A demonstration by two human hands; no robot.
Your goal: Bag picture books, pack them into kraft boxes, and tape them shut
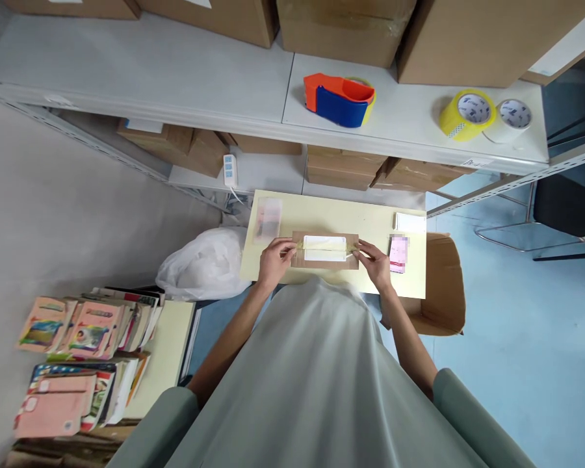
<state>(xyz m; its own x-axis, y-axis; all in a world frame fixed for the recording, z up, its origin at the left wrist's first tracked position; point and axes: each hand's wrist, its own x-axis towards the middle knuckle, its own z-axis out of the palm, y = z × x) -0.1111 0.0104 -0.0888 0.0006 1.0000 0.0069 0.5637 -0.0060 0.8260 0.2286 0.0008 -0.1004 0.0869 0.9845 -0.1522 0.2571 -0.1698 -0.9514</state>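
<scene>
Pale yellow surface [331, 218] mid-frame, grey shelf [185, 71] across top. Brown packet [325, 265] near centre of frame, between left hand [276, 260] and right hand [375, 264], touching both. Left hand pinched on packet's left end, right hand pinched on its right end; whether fingertips grip tape too, cannot tell. Forearms reach up from lower left and lower right of frame, hands turned inward. Packet oblong, flat-looking, white label [325, 256] on top, yellowish tape strip [325, 244] running lengthwise.
</scene>
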